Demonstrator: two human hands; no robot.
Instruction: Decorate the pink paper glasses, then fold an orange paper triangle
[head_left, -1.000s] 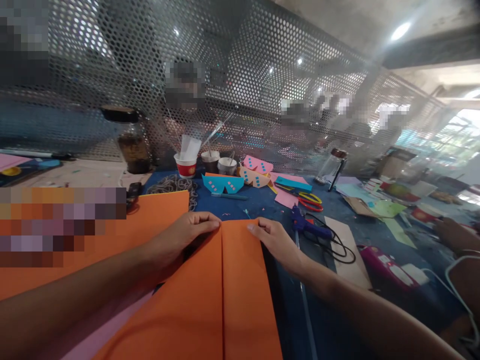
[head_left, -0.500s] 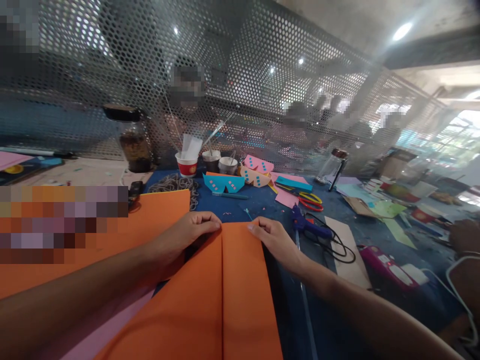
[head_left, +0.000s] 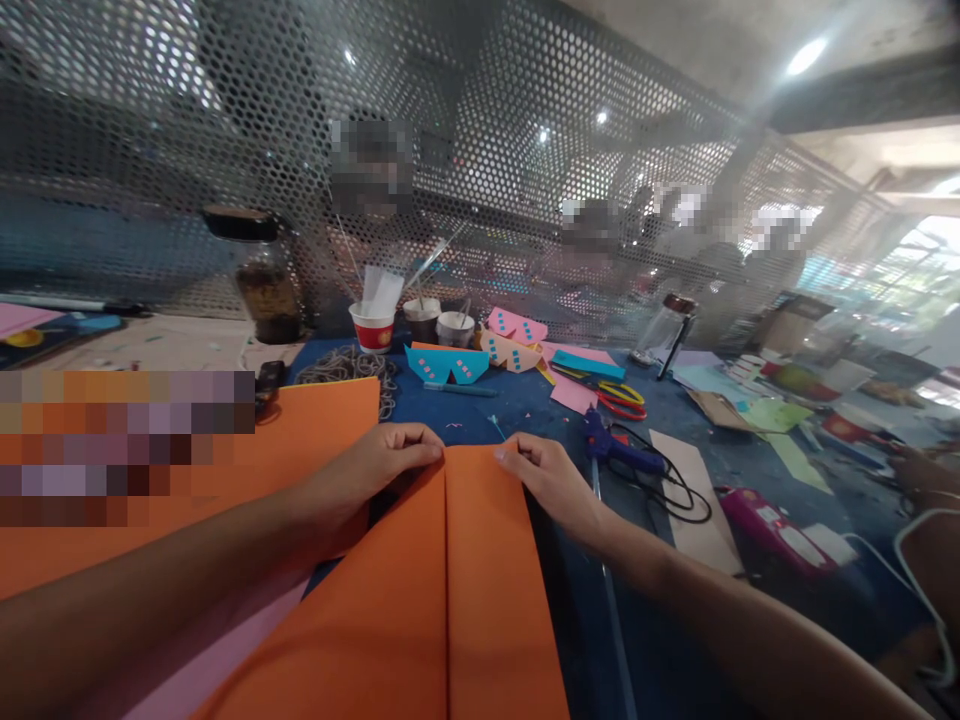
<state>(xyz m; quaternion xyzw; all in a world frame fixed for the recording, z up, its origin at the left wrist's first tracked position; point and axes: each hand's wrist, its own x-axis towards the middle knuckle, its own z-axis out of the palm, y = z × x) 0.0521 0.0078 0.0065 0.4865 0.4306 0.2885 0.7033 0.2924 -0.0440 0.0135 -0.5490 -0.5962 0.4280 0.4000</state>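
Observation:
A folded sheet of orange paper [head_left: 495, 580] stretches from the bottom edge of the head view to the middle of the table. Its right part forms a straight flap, with a dark fold line down the centre. My left hand [head_left: 394, 460] pinches the far edge near the top of that line, thumb over the paper. At the far right corner my right hand [head_left: 536, 470] grips the same edge between thumb and curled fingers. More orange paper [head_left: 315, 430] lies to the left, under my left forearm, and pink paper shows below it.
Right of my right hand lie a blue glue gun [head_left: 622, 450], scissors [head_left: 622, 400] and a magenta power strip [head_left: 780, 530]. Paper masks [head_left: 448, 366], cups [head_left: 373, 328] and grey cord [head_left: 345, 370] stand or lie beyond. A perforated metal screen [head_left: 480, 180] rises behind. Another person's arm [head_left: 930, 540] is at far right.
My hands and the orange paper stay nearly still. At the far right, the other person's hand has shifted slightly.

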